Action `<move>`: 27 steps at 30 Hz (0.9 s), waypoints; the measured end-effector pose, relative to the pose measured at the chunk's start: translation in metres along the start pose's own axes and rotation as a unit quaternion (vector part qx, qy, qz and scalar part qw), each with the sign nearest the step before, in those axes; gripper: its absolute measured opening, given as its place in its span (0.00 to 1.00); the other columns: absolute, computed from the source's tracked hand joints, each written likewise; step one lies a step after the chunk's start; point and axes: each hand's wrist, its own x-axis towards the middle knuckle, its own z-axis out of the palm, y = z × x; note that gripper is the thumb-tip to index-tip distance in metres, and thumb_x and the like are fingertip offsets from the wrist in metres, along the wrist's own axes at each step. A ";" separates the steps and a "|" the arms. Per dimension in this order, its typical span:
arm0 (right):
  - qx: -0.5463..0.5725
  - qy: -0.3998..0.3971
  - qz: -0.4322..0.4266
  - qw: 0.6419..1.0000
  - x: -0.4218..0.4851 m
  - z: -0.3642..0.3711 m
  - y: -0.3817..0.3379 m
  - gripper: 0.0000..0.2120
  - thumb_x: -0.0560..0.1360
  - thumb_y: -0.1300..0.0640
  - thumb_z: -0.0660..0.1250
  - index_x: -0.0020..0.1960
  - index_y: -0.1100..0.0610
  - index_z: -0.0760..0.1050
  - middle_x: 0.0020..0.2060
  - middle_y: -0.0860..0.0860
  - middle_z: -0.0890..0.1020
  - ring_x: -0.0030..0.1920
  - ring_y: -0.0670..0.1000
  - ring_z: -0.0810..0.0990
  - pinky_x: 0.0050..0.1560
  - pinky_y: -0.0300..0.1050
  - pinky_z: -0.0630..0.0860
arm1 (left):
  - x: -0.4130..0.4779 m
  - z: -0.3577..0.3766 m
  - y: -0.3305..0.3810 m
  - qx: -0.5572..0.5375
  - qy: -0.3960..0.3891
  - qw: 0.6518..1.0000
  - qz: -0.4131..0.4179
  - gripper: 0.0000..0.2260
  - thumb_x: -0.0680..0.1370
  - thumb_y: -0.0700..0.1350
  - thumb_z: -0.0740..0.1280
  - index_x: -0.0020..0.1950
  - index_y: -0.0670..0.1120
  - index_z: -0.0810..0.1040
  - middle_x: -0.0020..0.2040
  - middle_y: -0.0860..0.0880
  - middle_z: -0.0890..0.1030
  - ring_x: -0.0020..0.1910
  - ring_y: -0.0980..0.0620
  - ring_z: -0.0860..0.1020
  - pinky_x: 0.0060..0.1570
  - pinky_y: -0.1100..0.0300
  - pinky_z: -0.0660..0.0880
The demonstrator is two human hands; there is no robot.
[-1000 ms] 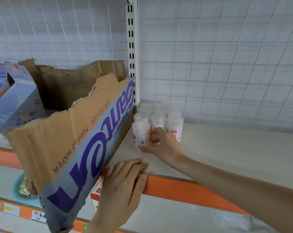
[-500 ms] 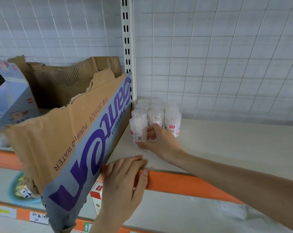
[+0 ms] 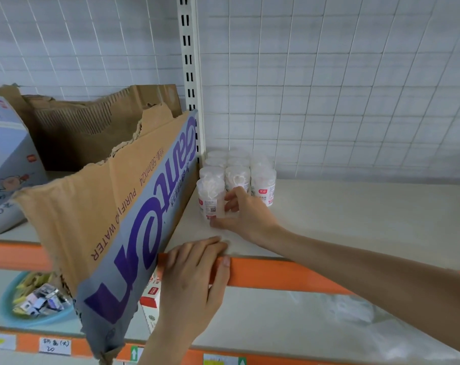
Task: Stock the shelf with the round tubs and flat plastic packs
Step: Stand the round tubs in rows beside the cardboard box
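A cluster of clear round tubs [image 3: 263,180] with white contents and red labels stands in the back left corner of the cream shelf [image 3: 355,212]. My right hand [image 3: 247,217] reaches in from the right and holds the frontmost tub [image 3: 210,196], fingers on its right side and thumb at its base. The tub stands upright on the shelf, next to the cardboard box. My left hand [image 3: 194,280] rests on the orange front edge [image 3: 276,272] of the shelf, fingers laid over the top. No flat plastic packs are clearly in view.
A torn cardboard water box [image 3: 105,206] overhangs the shelf edge on the left, against the white upright [image 3: 189,61]. A blue-white carton [image 3: 4,159] stands further left. Below lie a teal basin [image 3: 33,301] of small packets, red-white boxes [image 3: 149,299] and crumpled clear plastic [image 3: 342,312].
My right hand has slid a little lower on the frontmost tub, thumb now at its base. The tub and my left hand have hardly moved.
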 end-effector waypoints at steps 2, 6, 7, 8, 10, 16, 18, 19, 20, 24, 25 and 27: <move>-0.005 -0.004 0.007 1.000 -0.004 -0.003 -0.001 0.31 0.67 0.46 0.79 0.62 0.54 0.69 0.51 0.46 0.79 0.54 0.47 0.78 0.56 0.44 0.76 | 0.000 -0.002 0.001 -0.009 -0.010 1.000 -0.005 0.24 0.83 0.59 0.49 0.55 0.49 0.81 0.52 0.53 0.83 0.52 0.55 0.77 0.59 0.55 0.69; -0.010 -0.001 0.041 0.999 -0.021 -0.018 0.000 0.31 0.69 0.46 0.77 0.65 0.54 0.68 0.54 0.46 0.78 0.55 0.47 0.77 0.58 0.46 0.75 | 0.003 -0.008 0.005 -0.055 -0.050 0.996 -0.055 0.20 0.81 0.60 0.53 0.57 0.51 0.80 0.54 0.55 0.82 0.53 0.56 0.77 0.59 0.55 0.67; -0.013 0.004 0.049 0.999 -0.027 -0.022 0.003 0.30 0.70 0.46 0.76 0.65 0.53 0.68 0.55 0.46 0.78 0.56 0.47 0.77 0.58 0.46 0.75 | 0.004 -0.009 0.007 -0.070 -0.058 0.993 -0.072 0.20 0.80 0.60 0.54 0.57 0.52 0.80 0.54 0.56 0.81 0.53 0.57 0.76 0.59 0.55 0.67; -0.021 0.010 0.052 0.998 -0.035 -0.027 0.005 0.29 0.70 0.46 0.75 0.66 0.52 0.68 0.55 0.46 0.77 0.56 0.47 0.76 0.59 0.47 0.75 | 0.005 -0.011 0.008 -0.078 -0.065 0.991 -0.084 0.20 0.79 0.60 0.54 0.57 0.52 0.80 0.54 0.56 0.81 0.53 0.59 0.74 0.59 0.56 0.67; -0.063 0.020 0.047 0.997 -0.049 -0.037 0.011 0.26 0.72 0.46 0.73 0.65 0.52 0.69 0.58 0.46 0.77 0.58 0.47 0.75 0.59 0.46 0.74 | 0.005 -0.013 0.010 -0.076 -0.078 0.990 -0.084 0.21 0.79 0.60 0.53 0.57 0.52 0.80 0.55 0.57 0.80 0.54 0.62 0.71 0.60 0.57 0.65; -0.165 0.049 0.027 0.985 -0.086 -0.065 0.026 0.22 0.75 0.44 0.68 0.65 0.51 0.71 0.63 0.48 0.75 0.64 0.49 0.71 0.59 0.45 0.69 | 0.006 -0.026 0.011 -0.060 -0.115 0.989 -0.077 0.22 0.79 0.60 0.52 0.59 0.52 0.79 0.56 0.56 0.81 0.56 0.58 0.75 0.60 0.57 0.67; -0.176 0.059 0.022 0.982 -0.099 -0.074 0.031 0.21 0.76 0.44 0.67 0.65 0.52 0.71 0.64 0.48 0.75 0.65 0.49 0.70 0.61 0.45 0.68 | 0.008 -0.030 0.016 -0.044 -0.143 0.985 -0.090 0.21 0.79 0.60 0.53 0.61 0.52 0.78 0.56 0.55 0.81 0.57 0.54 0.76 0.61 0.54 0.70; -0.184 0.064 0.021 0.981 -0.106 -0.080 0.033 0.21 0.77 0.43 0.66 0.65 0.52 0.71 0.64 0.48 0.74 0.66 0.49 0.70 0.62 0.45 0.67 | 0.009 -0.032 0.020 -0.031 -0.157 0.982 -0.100 0.20 0.79 0.60 0.54 0.61 0.53 0.78 0.57 0.54 0.81 0.57 0.53 0.77 0.62 0.52 0.71; -0.191 0.068 0.019 0.979 -0.114 -0.085 0.035 0.21 0.77 0.43 0.66 0.66 0.52 0.71 0.64 0.48 0.74 0.67 0.50 0.69 0.62 0.45 0.67 | 0.010 -0.034 0.025 -0.011 -0.166 0.980 -0.110 0.19 0.80 0.59 0.54 0.61 0.53 0.78 0.58 0.53 0.81 0.58 0.52 0.77 0.63 0.51 0.70; -0.229 0.097 0.006 0.969 -0.148 -0.108 0.045 0.20 0.78 0.42 0.64 0.65 0.51 0.71 0.65 0.47 0.74 0.66 0.50 0.69 0.60 0.43 0.64 | 0.013 -0.030 0.066 0.096 -0.202 0.969 -0.104 0.27 0.79 0.61 0.50 0.72 0.49 0.70 0.73 0.46 0.71 0.73 0.46 0.67 0.72 0.47 0.58; -0.233 0.108 0.001 0.967 -0.159 -0.115 0.049 0.20 0.78 0.43 0.64 0.65 0.51 0.71 0.65 0.47 0.74 0.66 0.50 0.69 0.58 0.42 0.64 | 0.013 -0.028 0.080 0.102 -0.207 0.968 -0.097 0.29 0.79 0.62 0.50 0.75 0.49 0.67 0.75 0.45 0.67 0.76 0.45 0.63 0.74 0.48 0.55; -0.232 0.122 -0.008 0.965 -0.183 -0.128 0.059 0.19 0.78 0.44 0.64 0.64 0.51 0.71 0.64 0.47 0.74 0.65 0.49 0.70 0.58 0.42 0.64 | 0.009 -0.023 0.111 0.090 -0.197 0.973 -0.077 0.34 0.76 0.64 0.48 0.76 0.47 0.67 0.76 0.43 0.66 0.76 0.43 0.61 0.74 0.47 0.55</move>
